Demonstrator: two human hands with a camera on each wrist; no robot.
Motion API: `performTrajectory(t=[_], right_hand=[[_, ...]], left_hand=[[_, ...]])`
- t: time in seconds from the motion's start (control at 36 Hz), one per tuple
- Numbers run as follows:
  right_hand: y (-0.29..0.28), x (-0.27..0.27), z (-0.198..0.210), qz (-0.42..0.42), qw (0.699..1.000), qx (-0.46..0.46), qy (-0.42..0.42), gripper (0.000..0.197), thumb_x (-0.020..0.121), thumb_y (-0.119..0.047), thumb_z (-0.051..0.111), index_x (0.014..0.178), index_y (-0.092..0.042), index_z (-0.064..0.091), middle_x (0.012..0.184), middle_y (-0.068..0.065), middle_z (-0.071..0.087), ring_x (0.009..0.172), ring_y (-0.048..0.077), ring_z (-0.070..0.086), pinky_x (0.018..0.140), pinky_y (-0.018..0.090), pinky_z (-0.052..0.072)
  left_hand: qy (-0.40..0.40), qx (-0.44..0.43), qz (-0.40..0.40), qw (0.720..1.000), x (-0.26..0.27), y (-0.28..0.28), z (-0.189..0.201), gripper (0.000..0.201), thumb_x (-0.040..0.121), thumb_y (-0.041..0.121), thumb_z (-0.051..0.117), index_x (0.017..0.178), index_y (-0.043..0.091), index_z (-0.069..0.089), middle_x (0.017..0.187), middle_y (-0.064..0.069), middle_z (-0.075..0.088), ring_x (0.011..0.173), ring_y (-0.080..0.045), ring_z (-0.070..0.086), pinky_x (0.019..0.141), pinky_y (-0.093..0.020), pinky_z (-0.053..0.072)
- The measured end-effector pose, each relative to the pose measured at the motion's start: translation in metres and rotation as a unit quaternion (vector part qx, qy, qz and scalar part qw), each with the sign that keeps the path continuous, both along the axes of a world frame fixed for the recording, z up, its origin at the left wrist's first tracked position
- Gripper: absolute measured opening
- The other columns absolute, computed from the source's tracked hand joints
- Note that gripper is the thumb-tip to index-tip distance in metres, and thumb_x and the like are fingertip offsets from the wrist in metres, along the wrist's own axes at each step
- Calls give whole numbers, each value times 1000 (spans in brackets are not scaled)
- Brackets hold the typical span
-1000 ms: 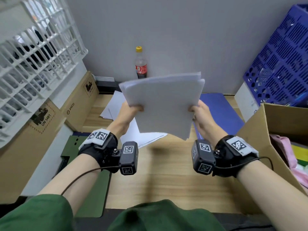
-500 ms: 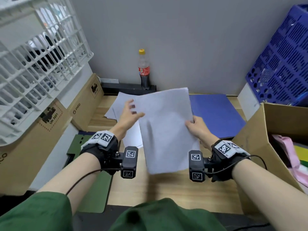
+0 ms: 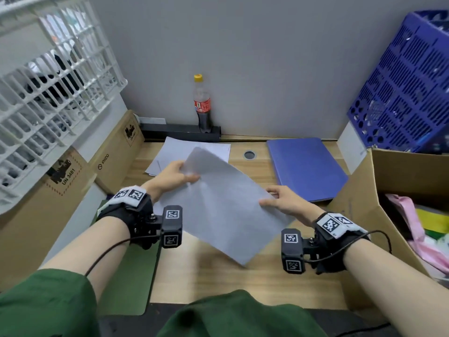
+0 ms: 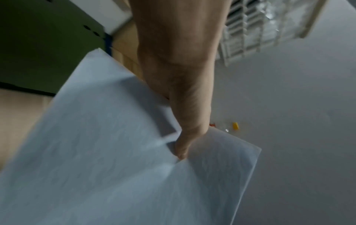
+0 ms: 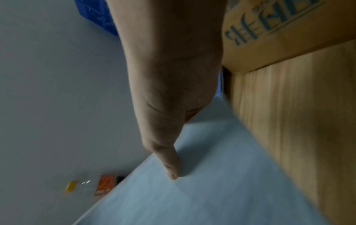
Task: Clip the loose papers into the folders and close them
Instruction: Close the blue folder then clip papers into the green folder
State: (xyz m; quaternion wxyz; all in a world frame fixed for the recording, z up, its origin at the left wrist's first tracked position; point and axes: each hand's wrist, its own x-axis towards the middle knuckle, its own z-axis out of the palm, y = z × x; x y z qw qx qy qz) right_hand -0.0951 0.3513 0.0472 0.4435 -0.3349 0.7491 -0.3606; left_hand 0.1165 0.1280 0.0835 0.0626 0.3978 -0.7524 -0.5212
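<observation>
A stack of white papers (image 3: 226,205) hangs tilted above the wooden desk (image 3: 218,280), one corner pointing toward me. My left hand (image 3: 179,173) pinches its far left edge, thumb on top (image 4: 183,146). My right hand (image 3: 279,200) pinches the right edge, thumb lying flat on the sheet (image 5: 171,164). The same stack fills the lower part of the left wrist view (image 4: 115,167) and the right wrist view (image 5: 212,190). A closed blue folder (image 3: 306,166) lies flat at the back right of the desk. More loose sheets (image 3: 184,152) lie at the back, left of it.
A cola bottle (image 3: 202,103) stands against the back wall. Cardboard boxes (image 3: 73,181) and a white crate (image 3: 48,81) line the left side. An open cardboard box (image 3: 401,203) and a blue crate (image 3: 408,88) stand at the right. A green mat (image 3: 126,283) lies at the desk's left.
The stack has come down from chest height toward the desk and turned diagonal. My left hand let go for a moment and now pinches the far edge again.
</observation>
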Motion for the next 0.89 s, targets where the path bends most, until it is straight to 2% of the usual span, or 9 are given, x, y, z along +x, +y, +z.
performTrajectory(t=[0.19, 0.25, 0.31, 0.39, 0.44, 0.56, 0.67, 0.81, 0.89], right_hand=[[9, -8, -15, -224, 965, -102, -89, 31, 90, -4, 59, 121, -3, 57, 96, 4, 69, 71, 9, 68, 55, 16, 54], [-1, -9, -5, -254, 953, -149, -65, 28, 91, -5, 56, 119, -9, 59, 103, 3, 69, 80, 10, 67, 61, 17, 54], [-10, -11, 8, -273, 942, -191, -49, 25, 91, -5, 56, 112, -15, 62, 104, -1, 69, 86, 9, 66, 69, 21, 53], [-15, -13, 19, -284, 934, -215, -41, 19, 90, -6, 55, 98, -20, 64, 95, -7, 68, 83, 5, 63, 69, 19, 50], [-11, -12, 15, -285, 936, -206, -25, 18, 89, -6, 55, 97, -19, 63, 94, -6, 67, 83, 4, 61, 68, 19, 48], [11, -6, -21, -261, 956, -134, 14, 25, 88, 1, 51, 107, -11, 61, 99, 2, 64, 90, 15, 57, 70, 20, 44], [26, 4, -43, -217, 974, -64, 8, 32, 90, 1, 53, 120, -8, 60, 108, 4, 63, 98, 14, 57, 69, 11, 43], [21, 4, -44, -174, 982, 8, 71, 18, 92, -22, 54, 98, -10, 66, 101, 11, 71, 97, 28, 64, 80, 38, 49], [12, -2, -41, -185, 981, -3, 63, 24, 91, -28, 51, 98, -11, 67, 97, 9, 72, 93, 29, 67, 78, 39, 53]], left_hand=[[92, 80, 144, 982, 21, 3, -17, 35, 83, 20, 73, 116, 14, 60, 116, -9, 69, 108, -28, 65, 99, -46, 48], [136, 94, 151, 975, 13, 4, -12, 43, 78, 24, 75, 118, 15, 59, 117, -7, 68, 108, -27, 65, 99, -47, 48], [178, 101, 162, 965, 5, 5, -4, 24, 84, 13, 67, 106, 19, 62, 108, -3, 72, 98, -23, 68, 91, -40, 53], [210, 100, 174, 957, -6, 6, 5, 27, 88, -5, 50, 93, 18, 63, 81, 7, 74, 74, -11, 69, 74, -28, 55], [196, 92, 182, 959, -6, 5, 0, 31, 87, -8, 46, 91, 17, 63, 78, 8, 73, 75, -12, 67, 72, -25, 53], [77, 77, 148, 983, 7, 14, -34, 22, 93, 3, 48, 111, 12, 59, 99, 5, 65, 104, -21, 59, 75, -23, 45], [-15, 71, 102, 992, 25, 30, -67, 32, 97, 6, 48, 128, 5, 54, 118, -2, 60, 106, -13, 52, 87, -23, 36], [-2, 48, 135, 990, 27, 25, -80, 30, 96, 12, 50, 125, 7, 57, 127, -7, 61, 105, -15, 54, 83, -22, 38], [37, 39, 180, 982, 21, 17, -75, 37, 94, 17, 57, 130, 14, 50, 134, -4, 54, 117, -17, 51, 93, -25, 38]])
